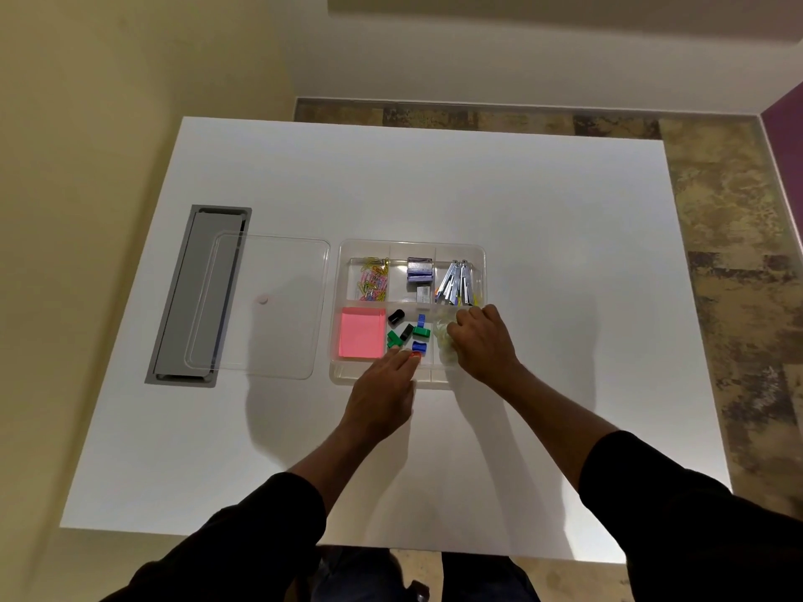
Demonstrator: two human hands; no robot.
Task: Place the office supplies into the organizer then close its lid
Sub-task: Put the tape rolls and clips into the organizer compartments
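Note:
A clear plastic organizer (478,254) stands open on the white table. Its back compartments hold coloured paper clips (373,278), purple staple boxes (419,271) and metal clips (456,282). In front lie pink sticky notes (361,332) and several small black, green and blue sharpeners (408,330). My left hand (382,393) reaches over the front wall, fingertips pinching a small red piece (416,356) in the middle front compartment. My right hand (480,338) is curled over pale yellowish items (444,336) in the front right compartment. The clear lid (260,306) lies flat to the left.
A grey cable tray cover (191,297) is set into the table at the left, partly under the lid. The table's (565,254) front edge runs just in front of my sleeves. Patterned floor shows beyond the right edge.

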